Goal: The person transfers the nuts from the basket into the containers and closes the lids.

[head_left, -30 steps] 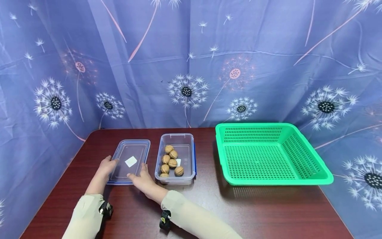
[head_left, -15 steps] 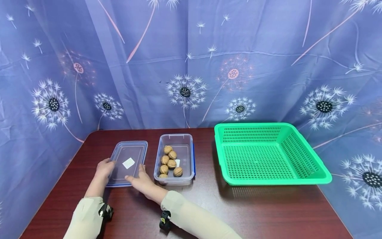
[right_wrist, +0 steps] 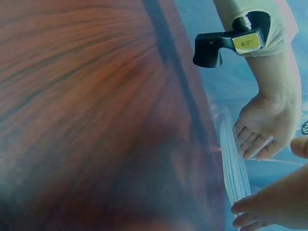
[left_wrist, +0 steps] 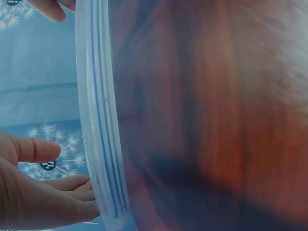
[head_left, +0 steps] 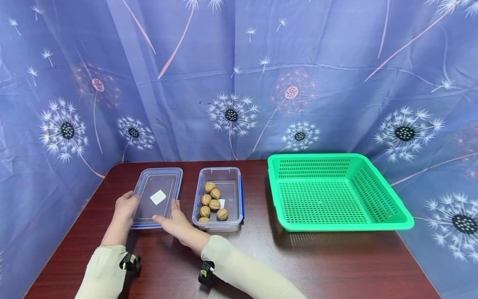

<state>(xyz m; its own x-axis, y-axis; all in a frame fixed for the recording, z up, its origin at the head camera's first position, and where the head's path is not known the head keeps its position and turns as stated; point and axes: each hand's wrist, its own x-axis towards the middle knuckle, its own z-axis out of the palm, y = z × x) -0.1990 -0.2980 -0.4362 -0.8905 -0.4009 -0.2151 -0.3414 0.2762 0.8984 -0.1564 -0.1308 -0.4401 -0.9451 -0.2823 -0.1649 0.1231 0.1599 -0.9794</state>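
Observation:
A clear plastic lid with a blue seal and a white label is at the left of the table. My left hand touches its left side, and my right hand its right side. In the left wrist view the left hand keeps its thumb apart from the layered lid edge, its fairly straight fingers against it. The right hand touches the lid edge too, thumb raised. Whether several lids are stacked, or lifted off the table, I cannot tell.
Right of the lid stands a clear plastic box holding several walnuts, with a blue side clip. A large green mesh basket sits at the table's right. Behind the brown table hangs a blue dandelion curtain.
The lid first shifts slightly nearer, then moves away from me and a little left, both hands following it. Box, walnuts and basket keep their places on the table.

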